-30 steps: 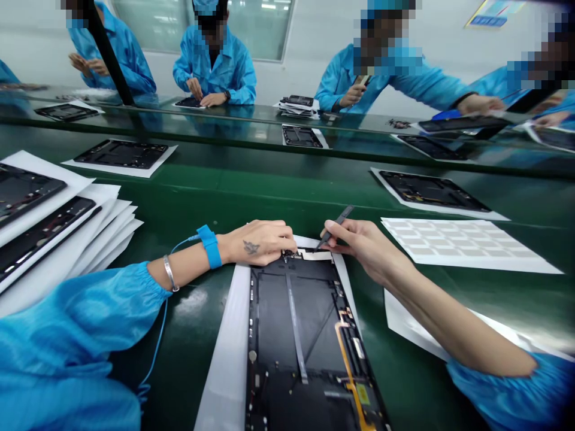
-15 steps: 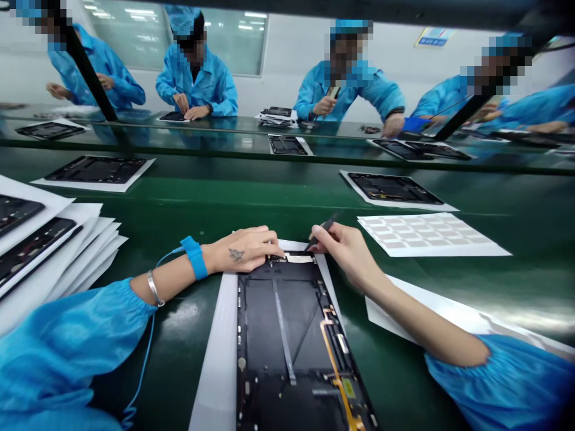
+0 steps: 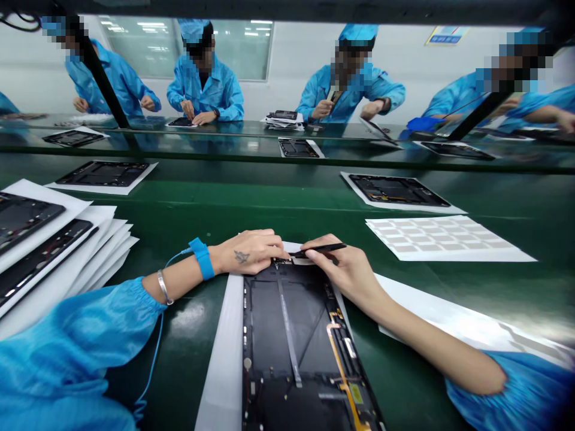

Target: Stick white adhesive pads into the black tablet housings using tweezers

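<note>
here, green bench: a white sheet is spread on it.
opened tablet shell: it is laid on the sheet, nearward of left hand and right hand, its long axis pointed toward both.
left hand: the shell's far edge is partly covered by it; whether anything is pinched cannot be told.
slim dark tool: pinched narrowly by the right hand, about as near, its tip turned leftward.

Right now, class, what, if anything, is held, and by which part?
The right grip holds a slim black tool partway along its shaft. Whether the left grip holds anything cannot be told.
</note>
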Motion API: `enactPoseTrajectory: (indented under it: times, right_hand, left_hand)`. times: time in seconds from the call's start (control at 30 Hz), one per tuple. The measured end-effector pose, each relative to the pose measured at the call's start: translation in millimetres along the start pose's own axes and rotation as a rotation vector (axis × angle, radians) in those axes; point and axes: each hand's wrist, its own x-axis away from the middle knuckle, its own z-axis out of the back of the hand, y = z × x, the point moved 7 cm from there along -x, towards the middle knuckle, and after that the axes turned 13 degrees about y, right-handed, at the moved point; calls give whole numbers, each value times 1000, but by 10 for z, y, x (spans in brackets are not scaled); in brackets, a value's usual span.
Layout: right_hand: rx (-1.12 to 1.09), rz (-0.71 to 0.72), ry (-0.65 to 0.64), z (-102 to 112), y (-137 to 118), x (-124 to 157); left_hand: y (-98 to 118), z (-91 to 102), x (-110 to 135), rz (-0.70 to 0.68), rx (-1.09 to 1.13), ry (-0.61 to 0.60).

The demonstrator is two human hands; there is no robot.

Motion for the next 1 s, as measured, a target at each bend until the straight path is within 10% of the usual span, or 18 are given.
enactPoseTrajectory:
  times: [0.5,0.8,1.0]
  right_hand:
    - [19,-126,-64,118,58,24]
    - [100,430,-79,319,-240,283]
    - [214,561,-82,278,-316,315]
  left_hand:
    - [22,-39,-55,78,34,44]
    - [74,-39,-63,63,60,62]
    - [83,-36,-68,70,67,56]
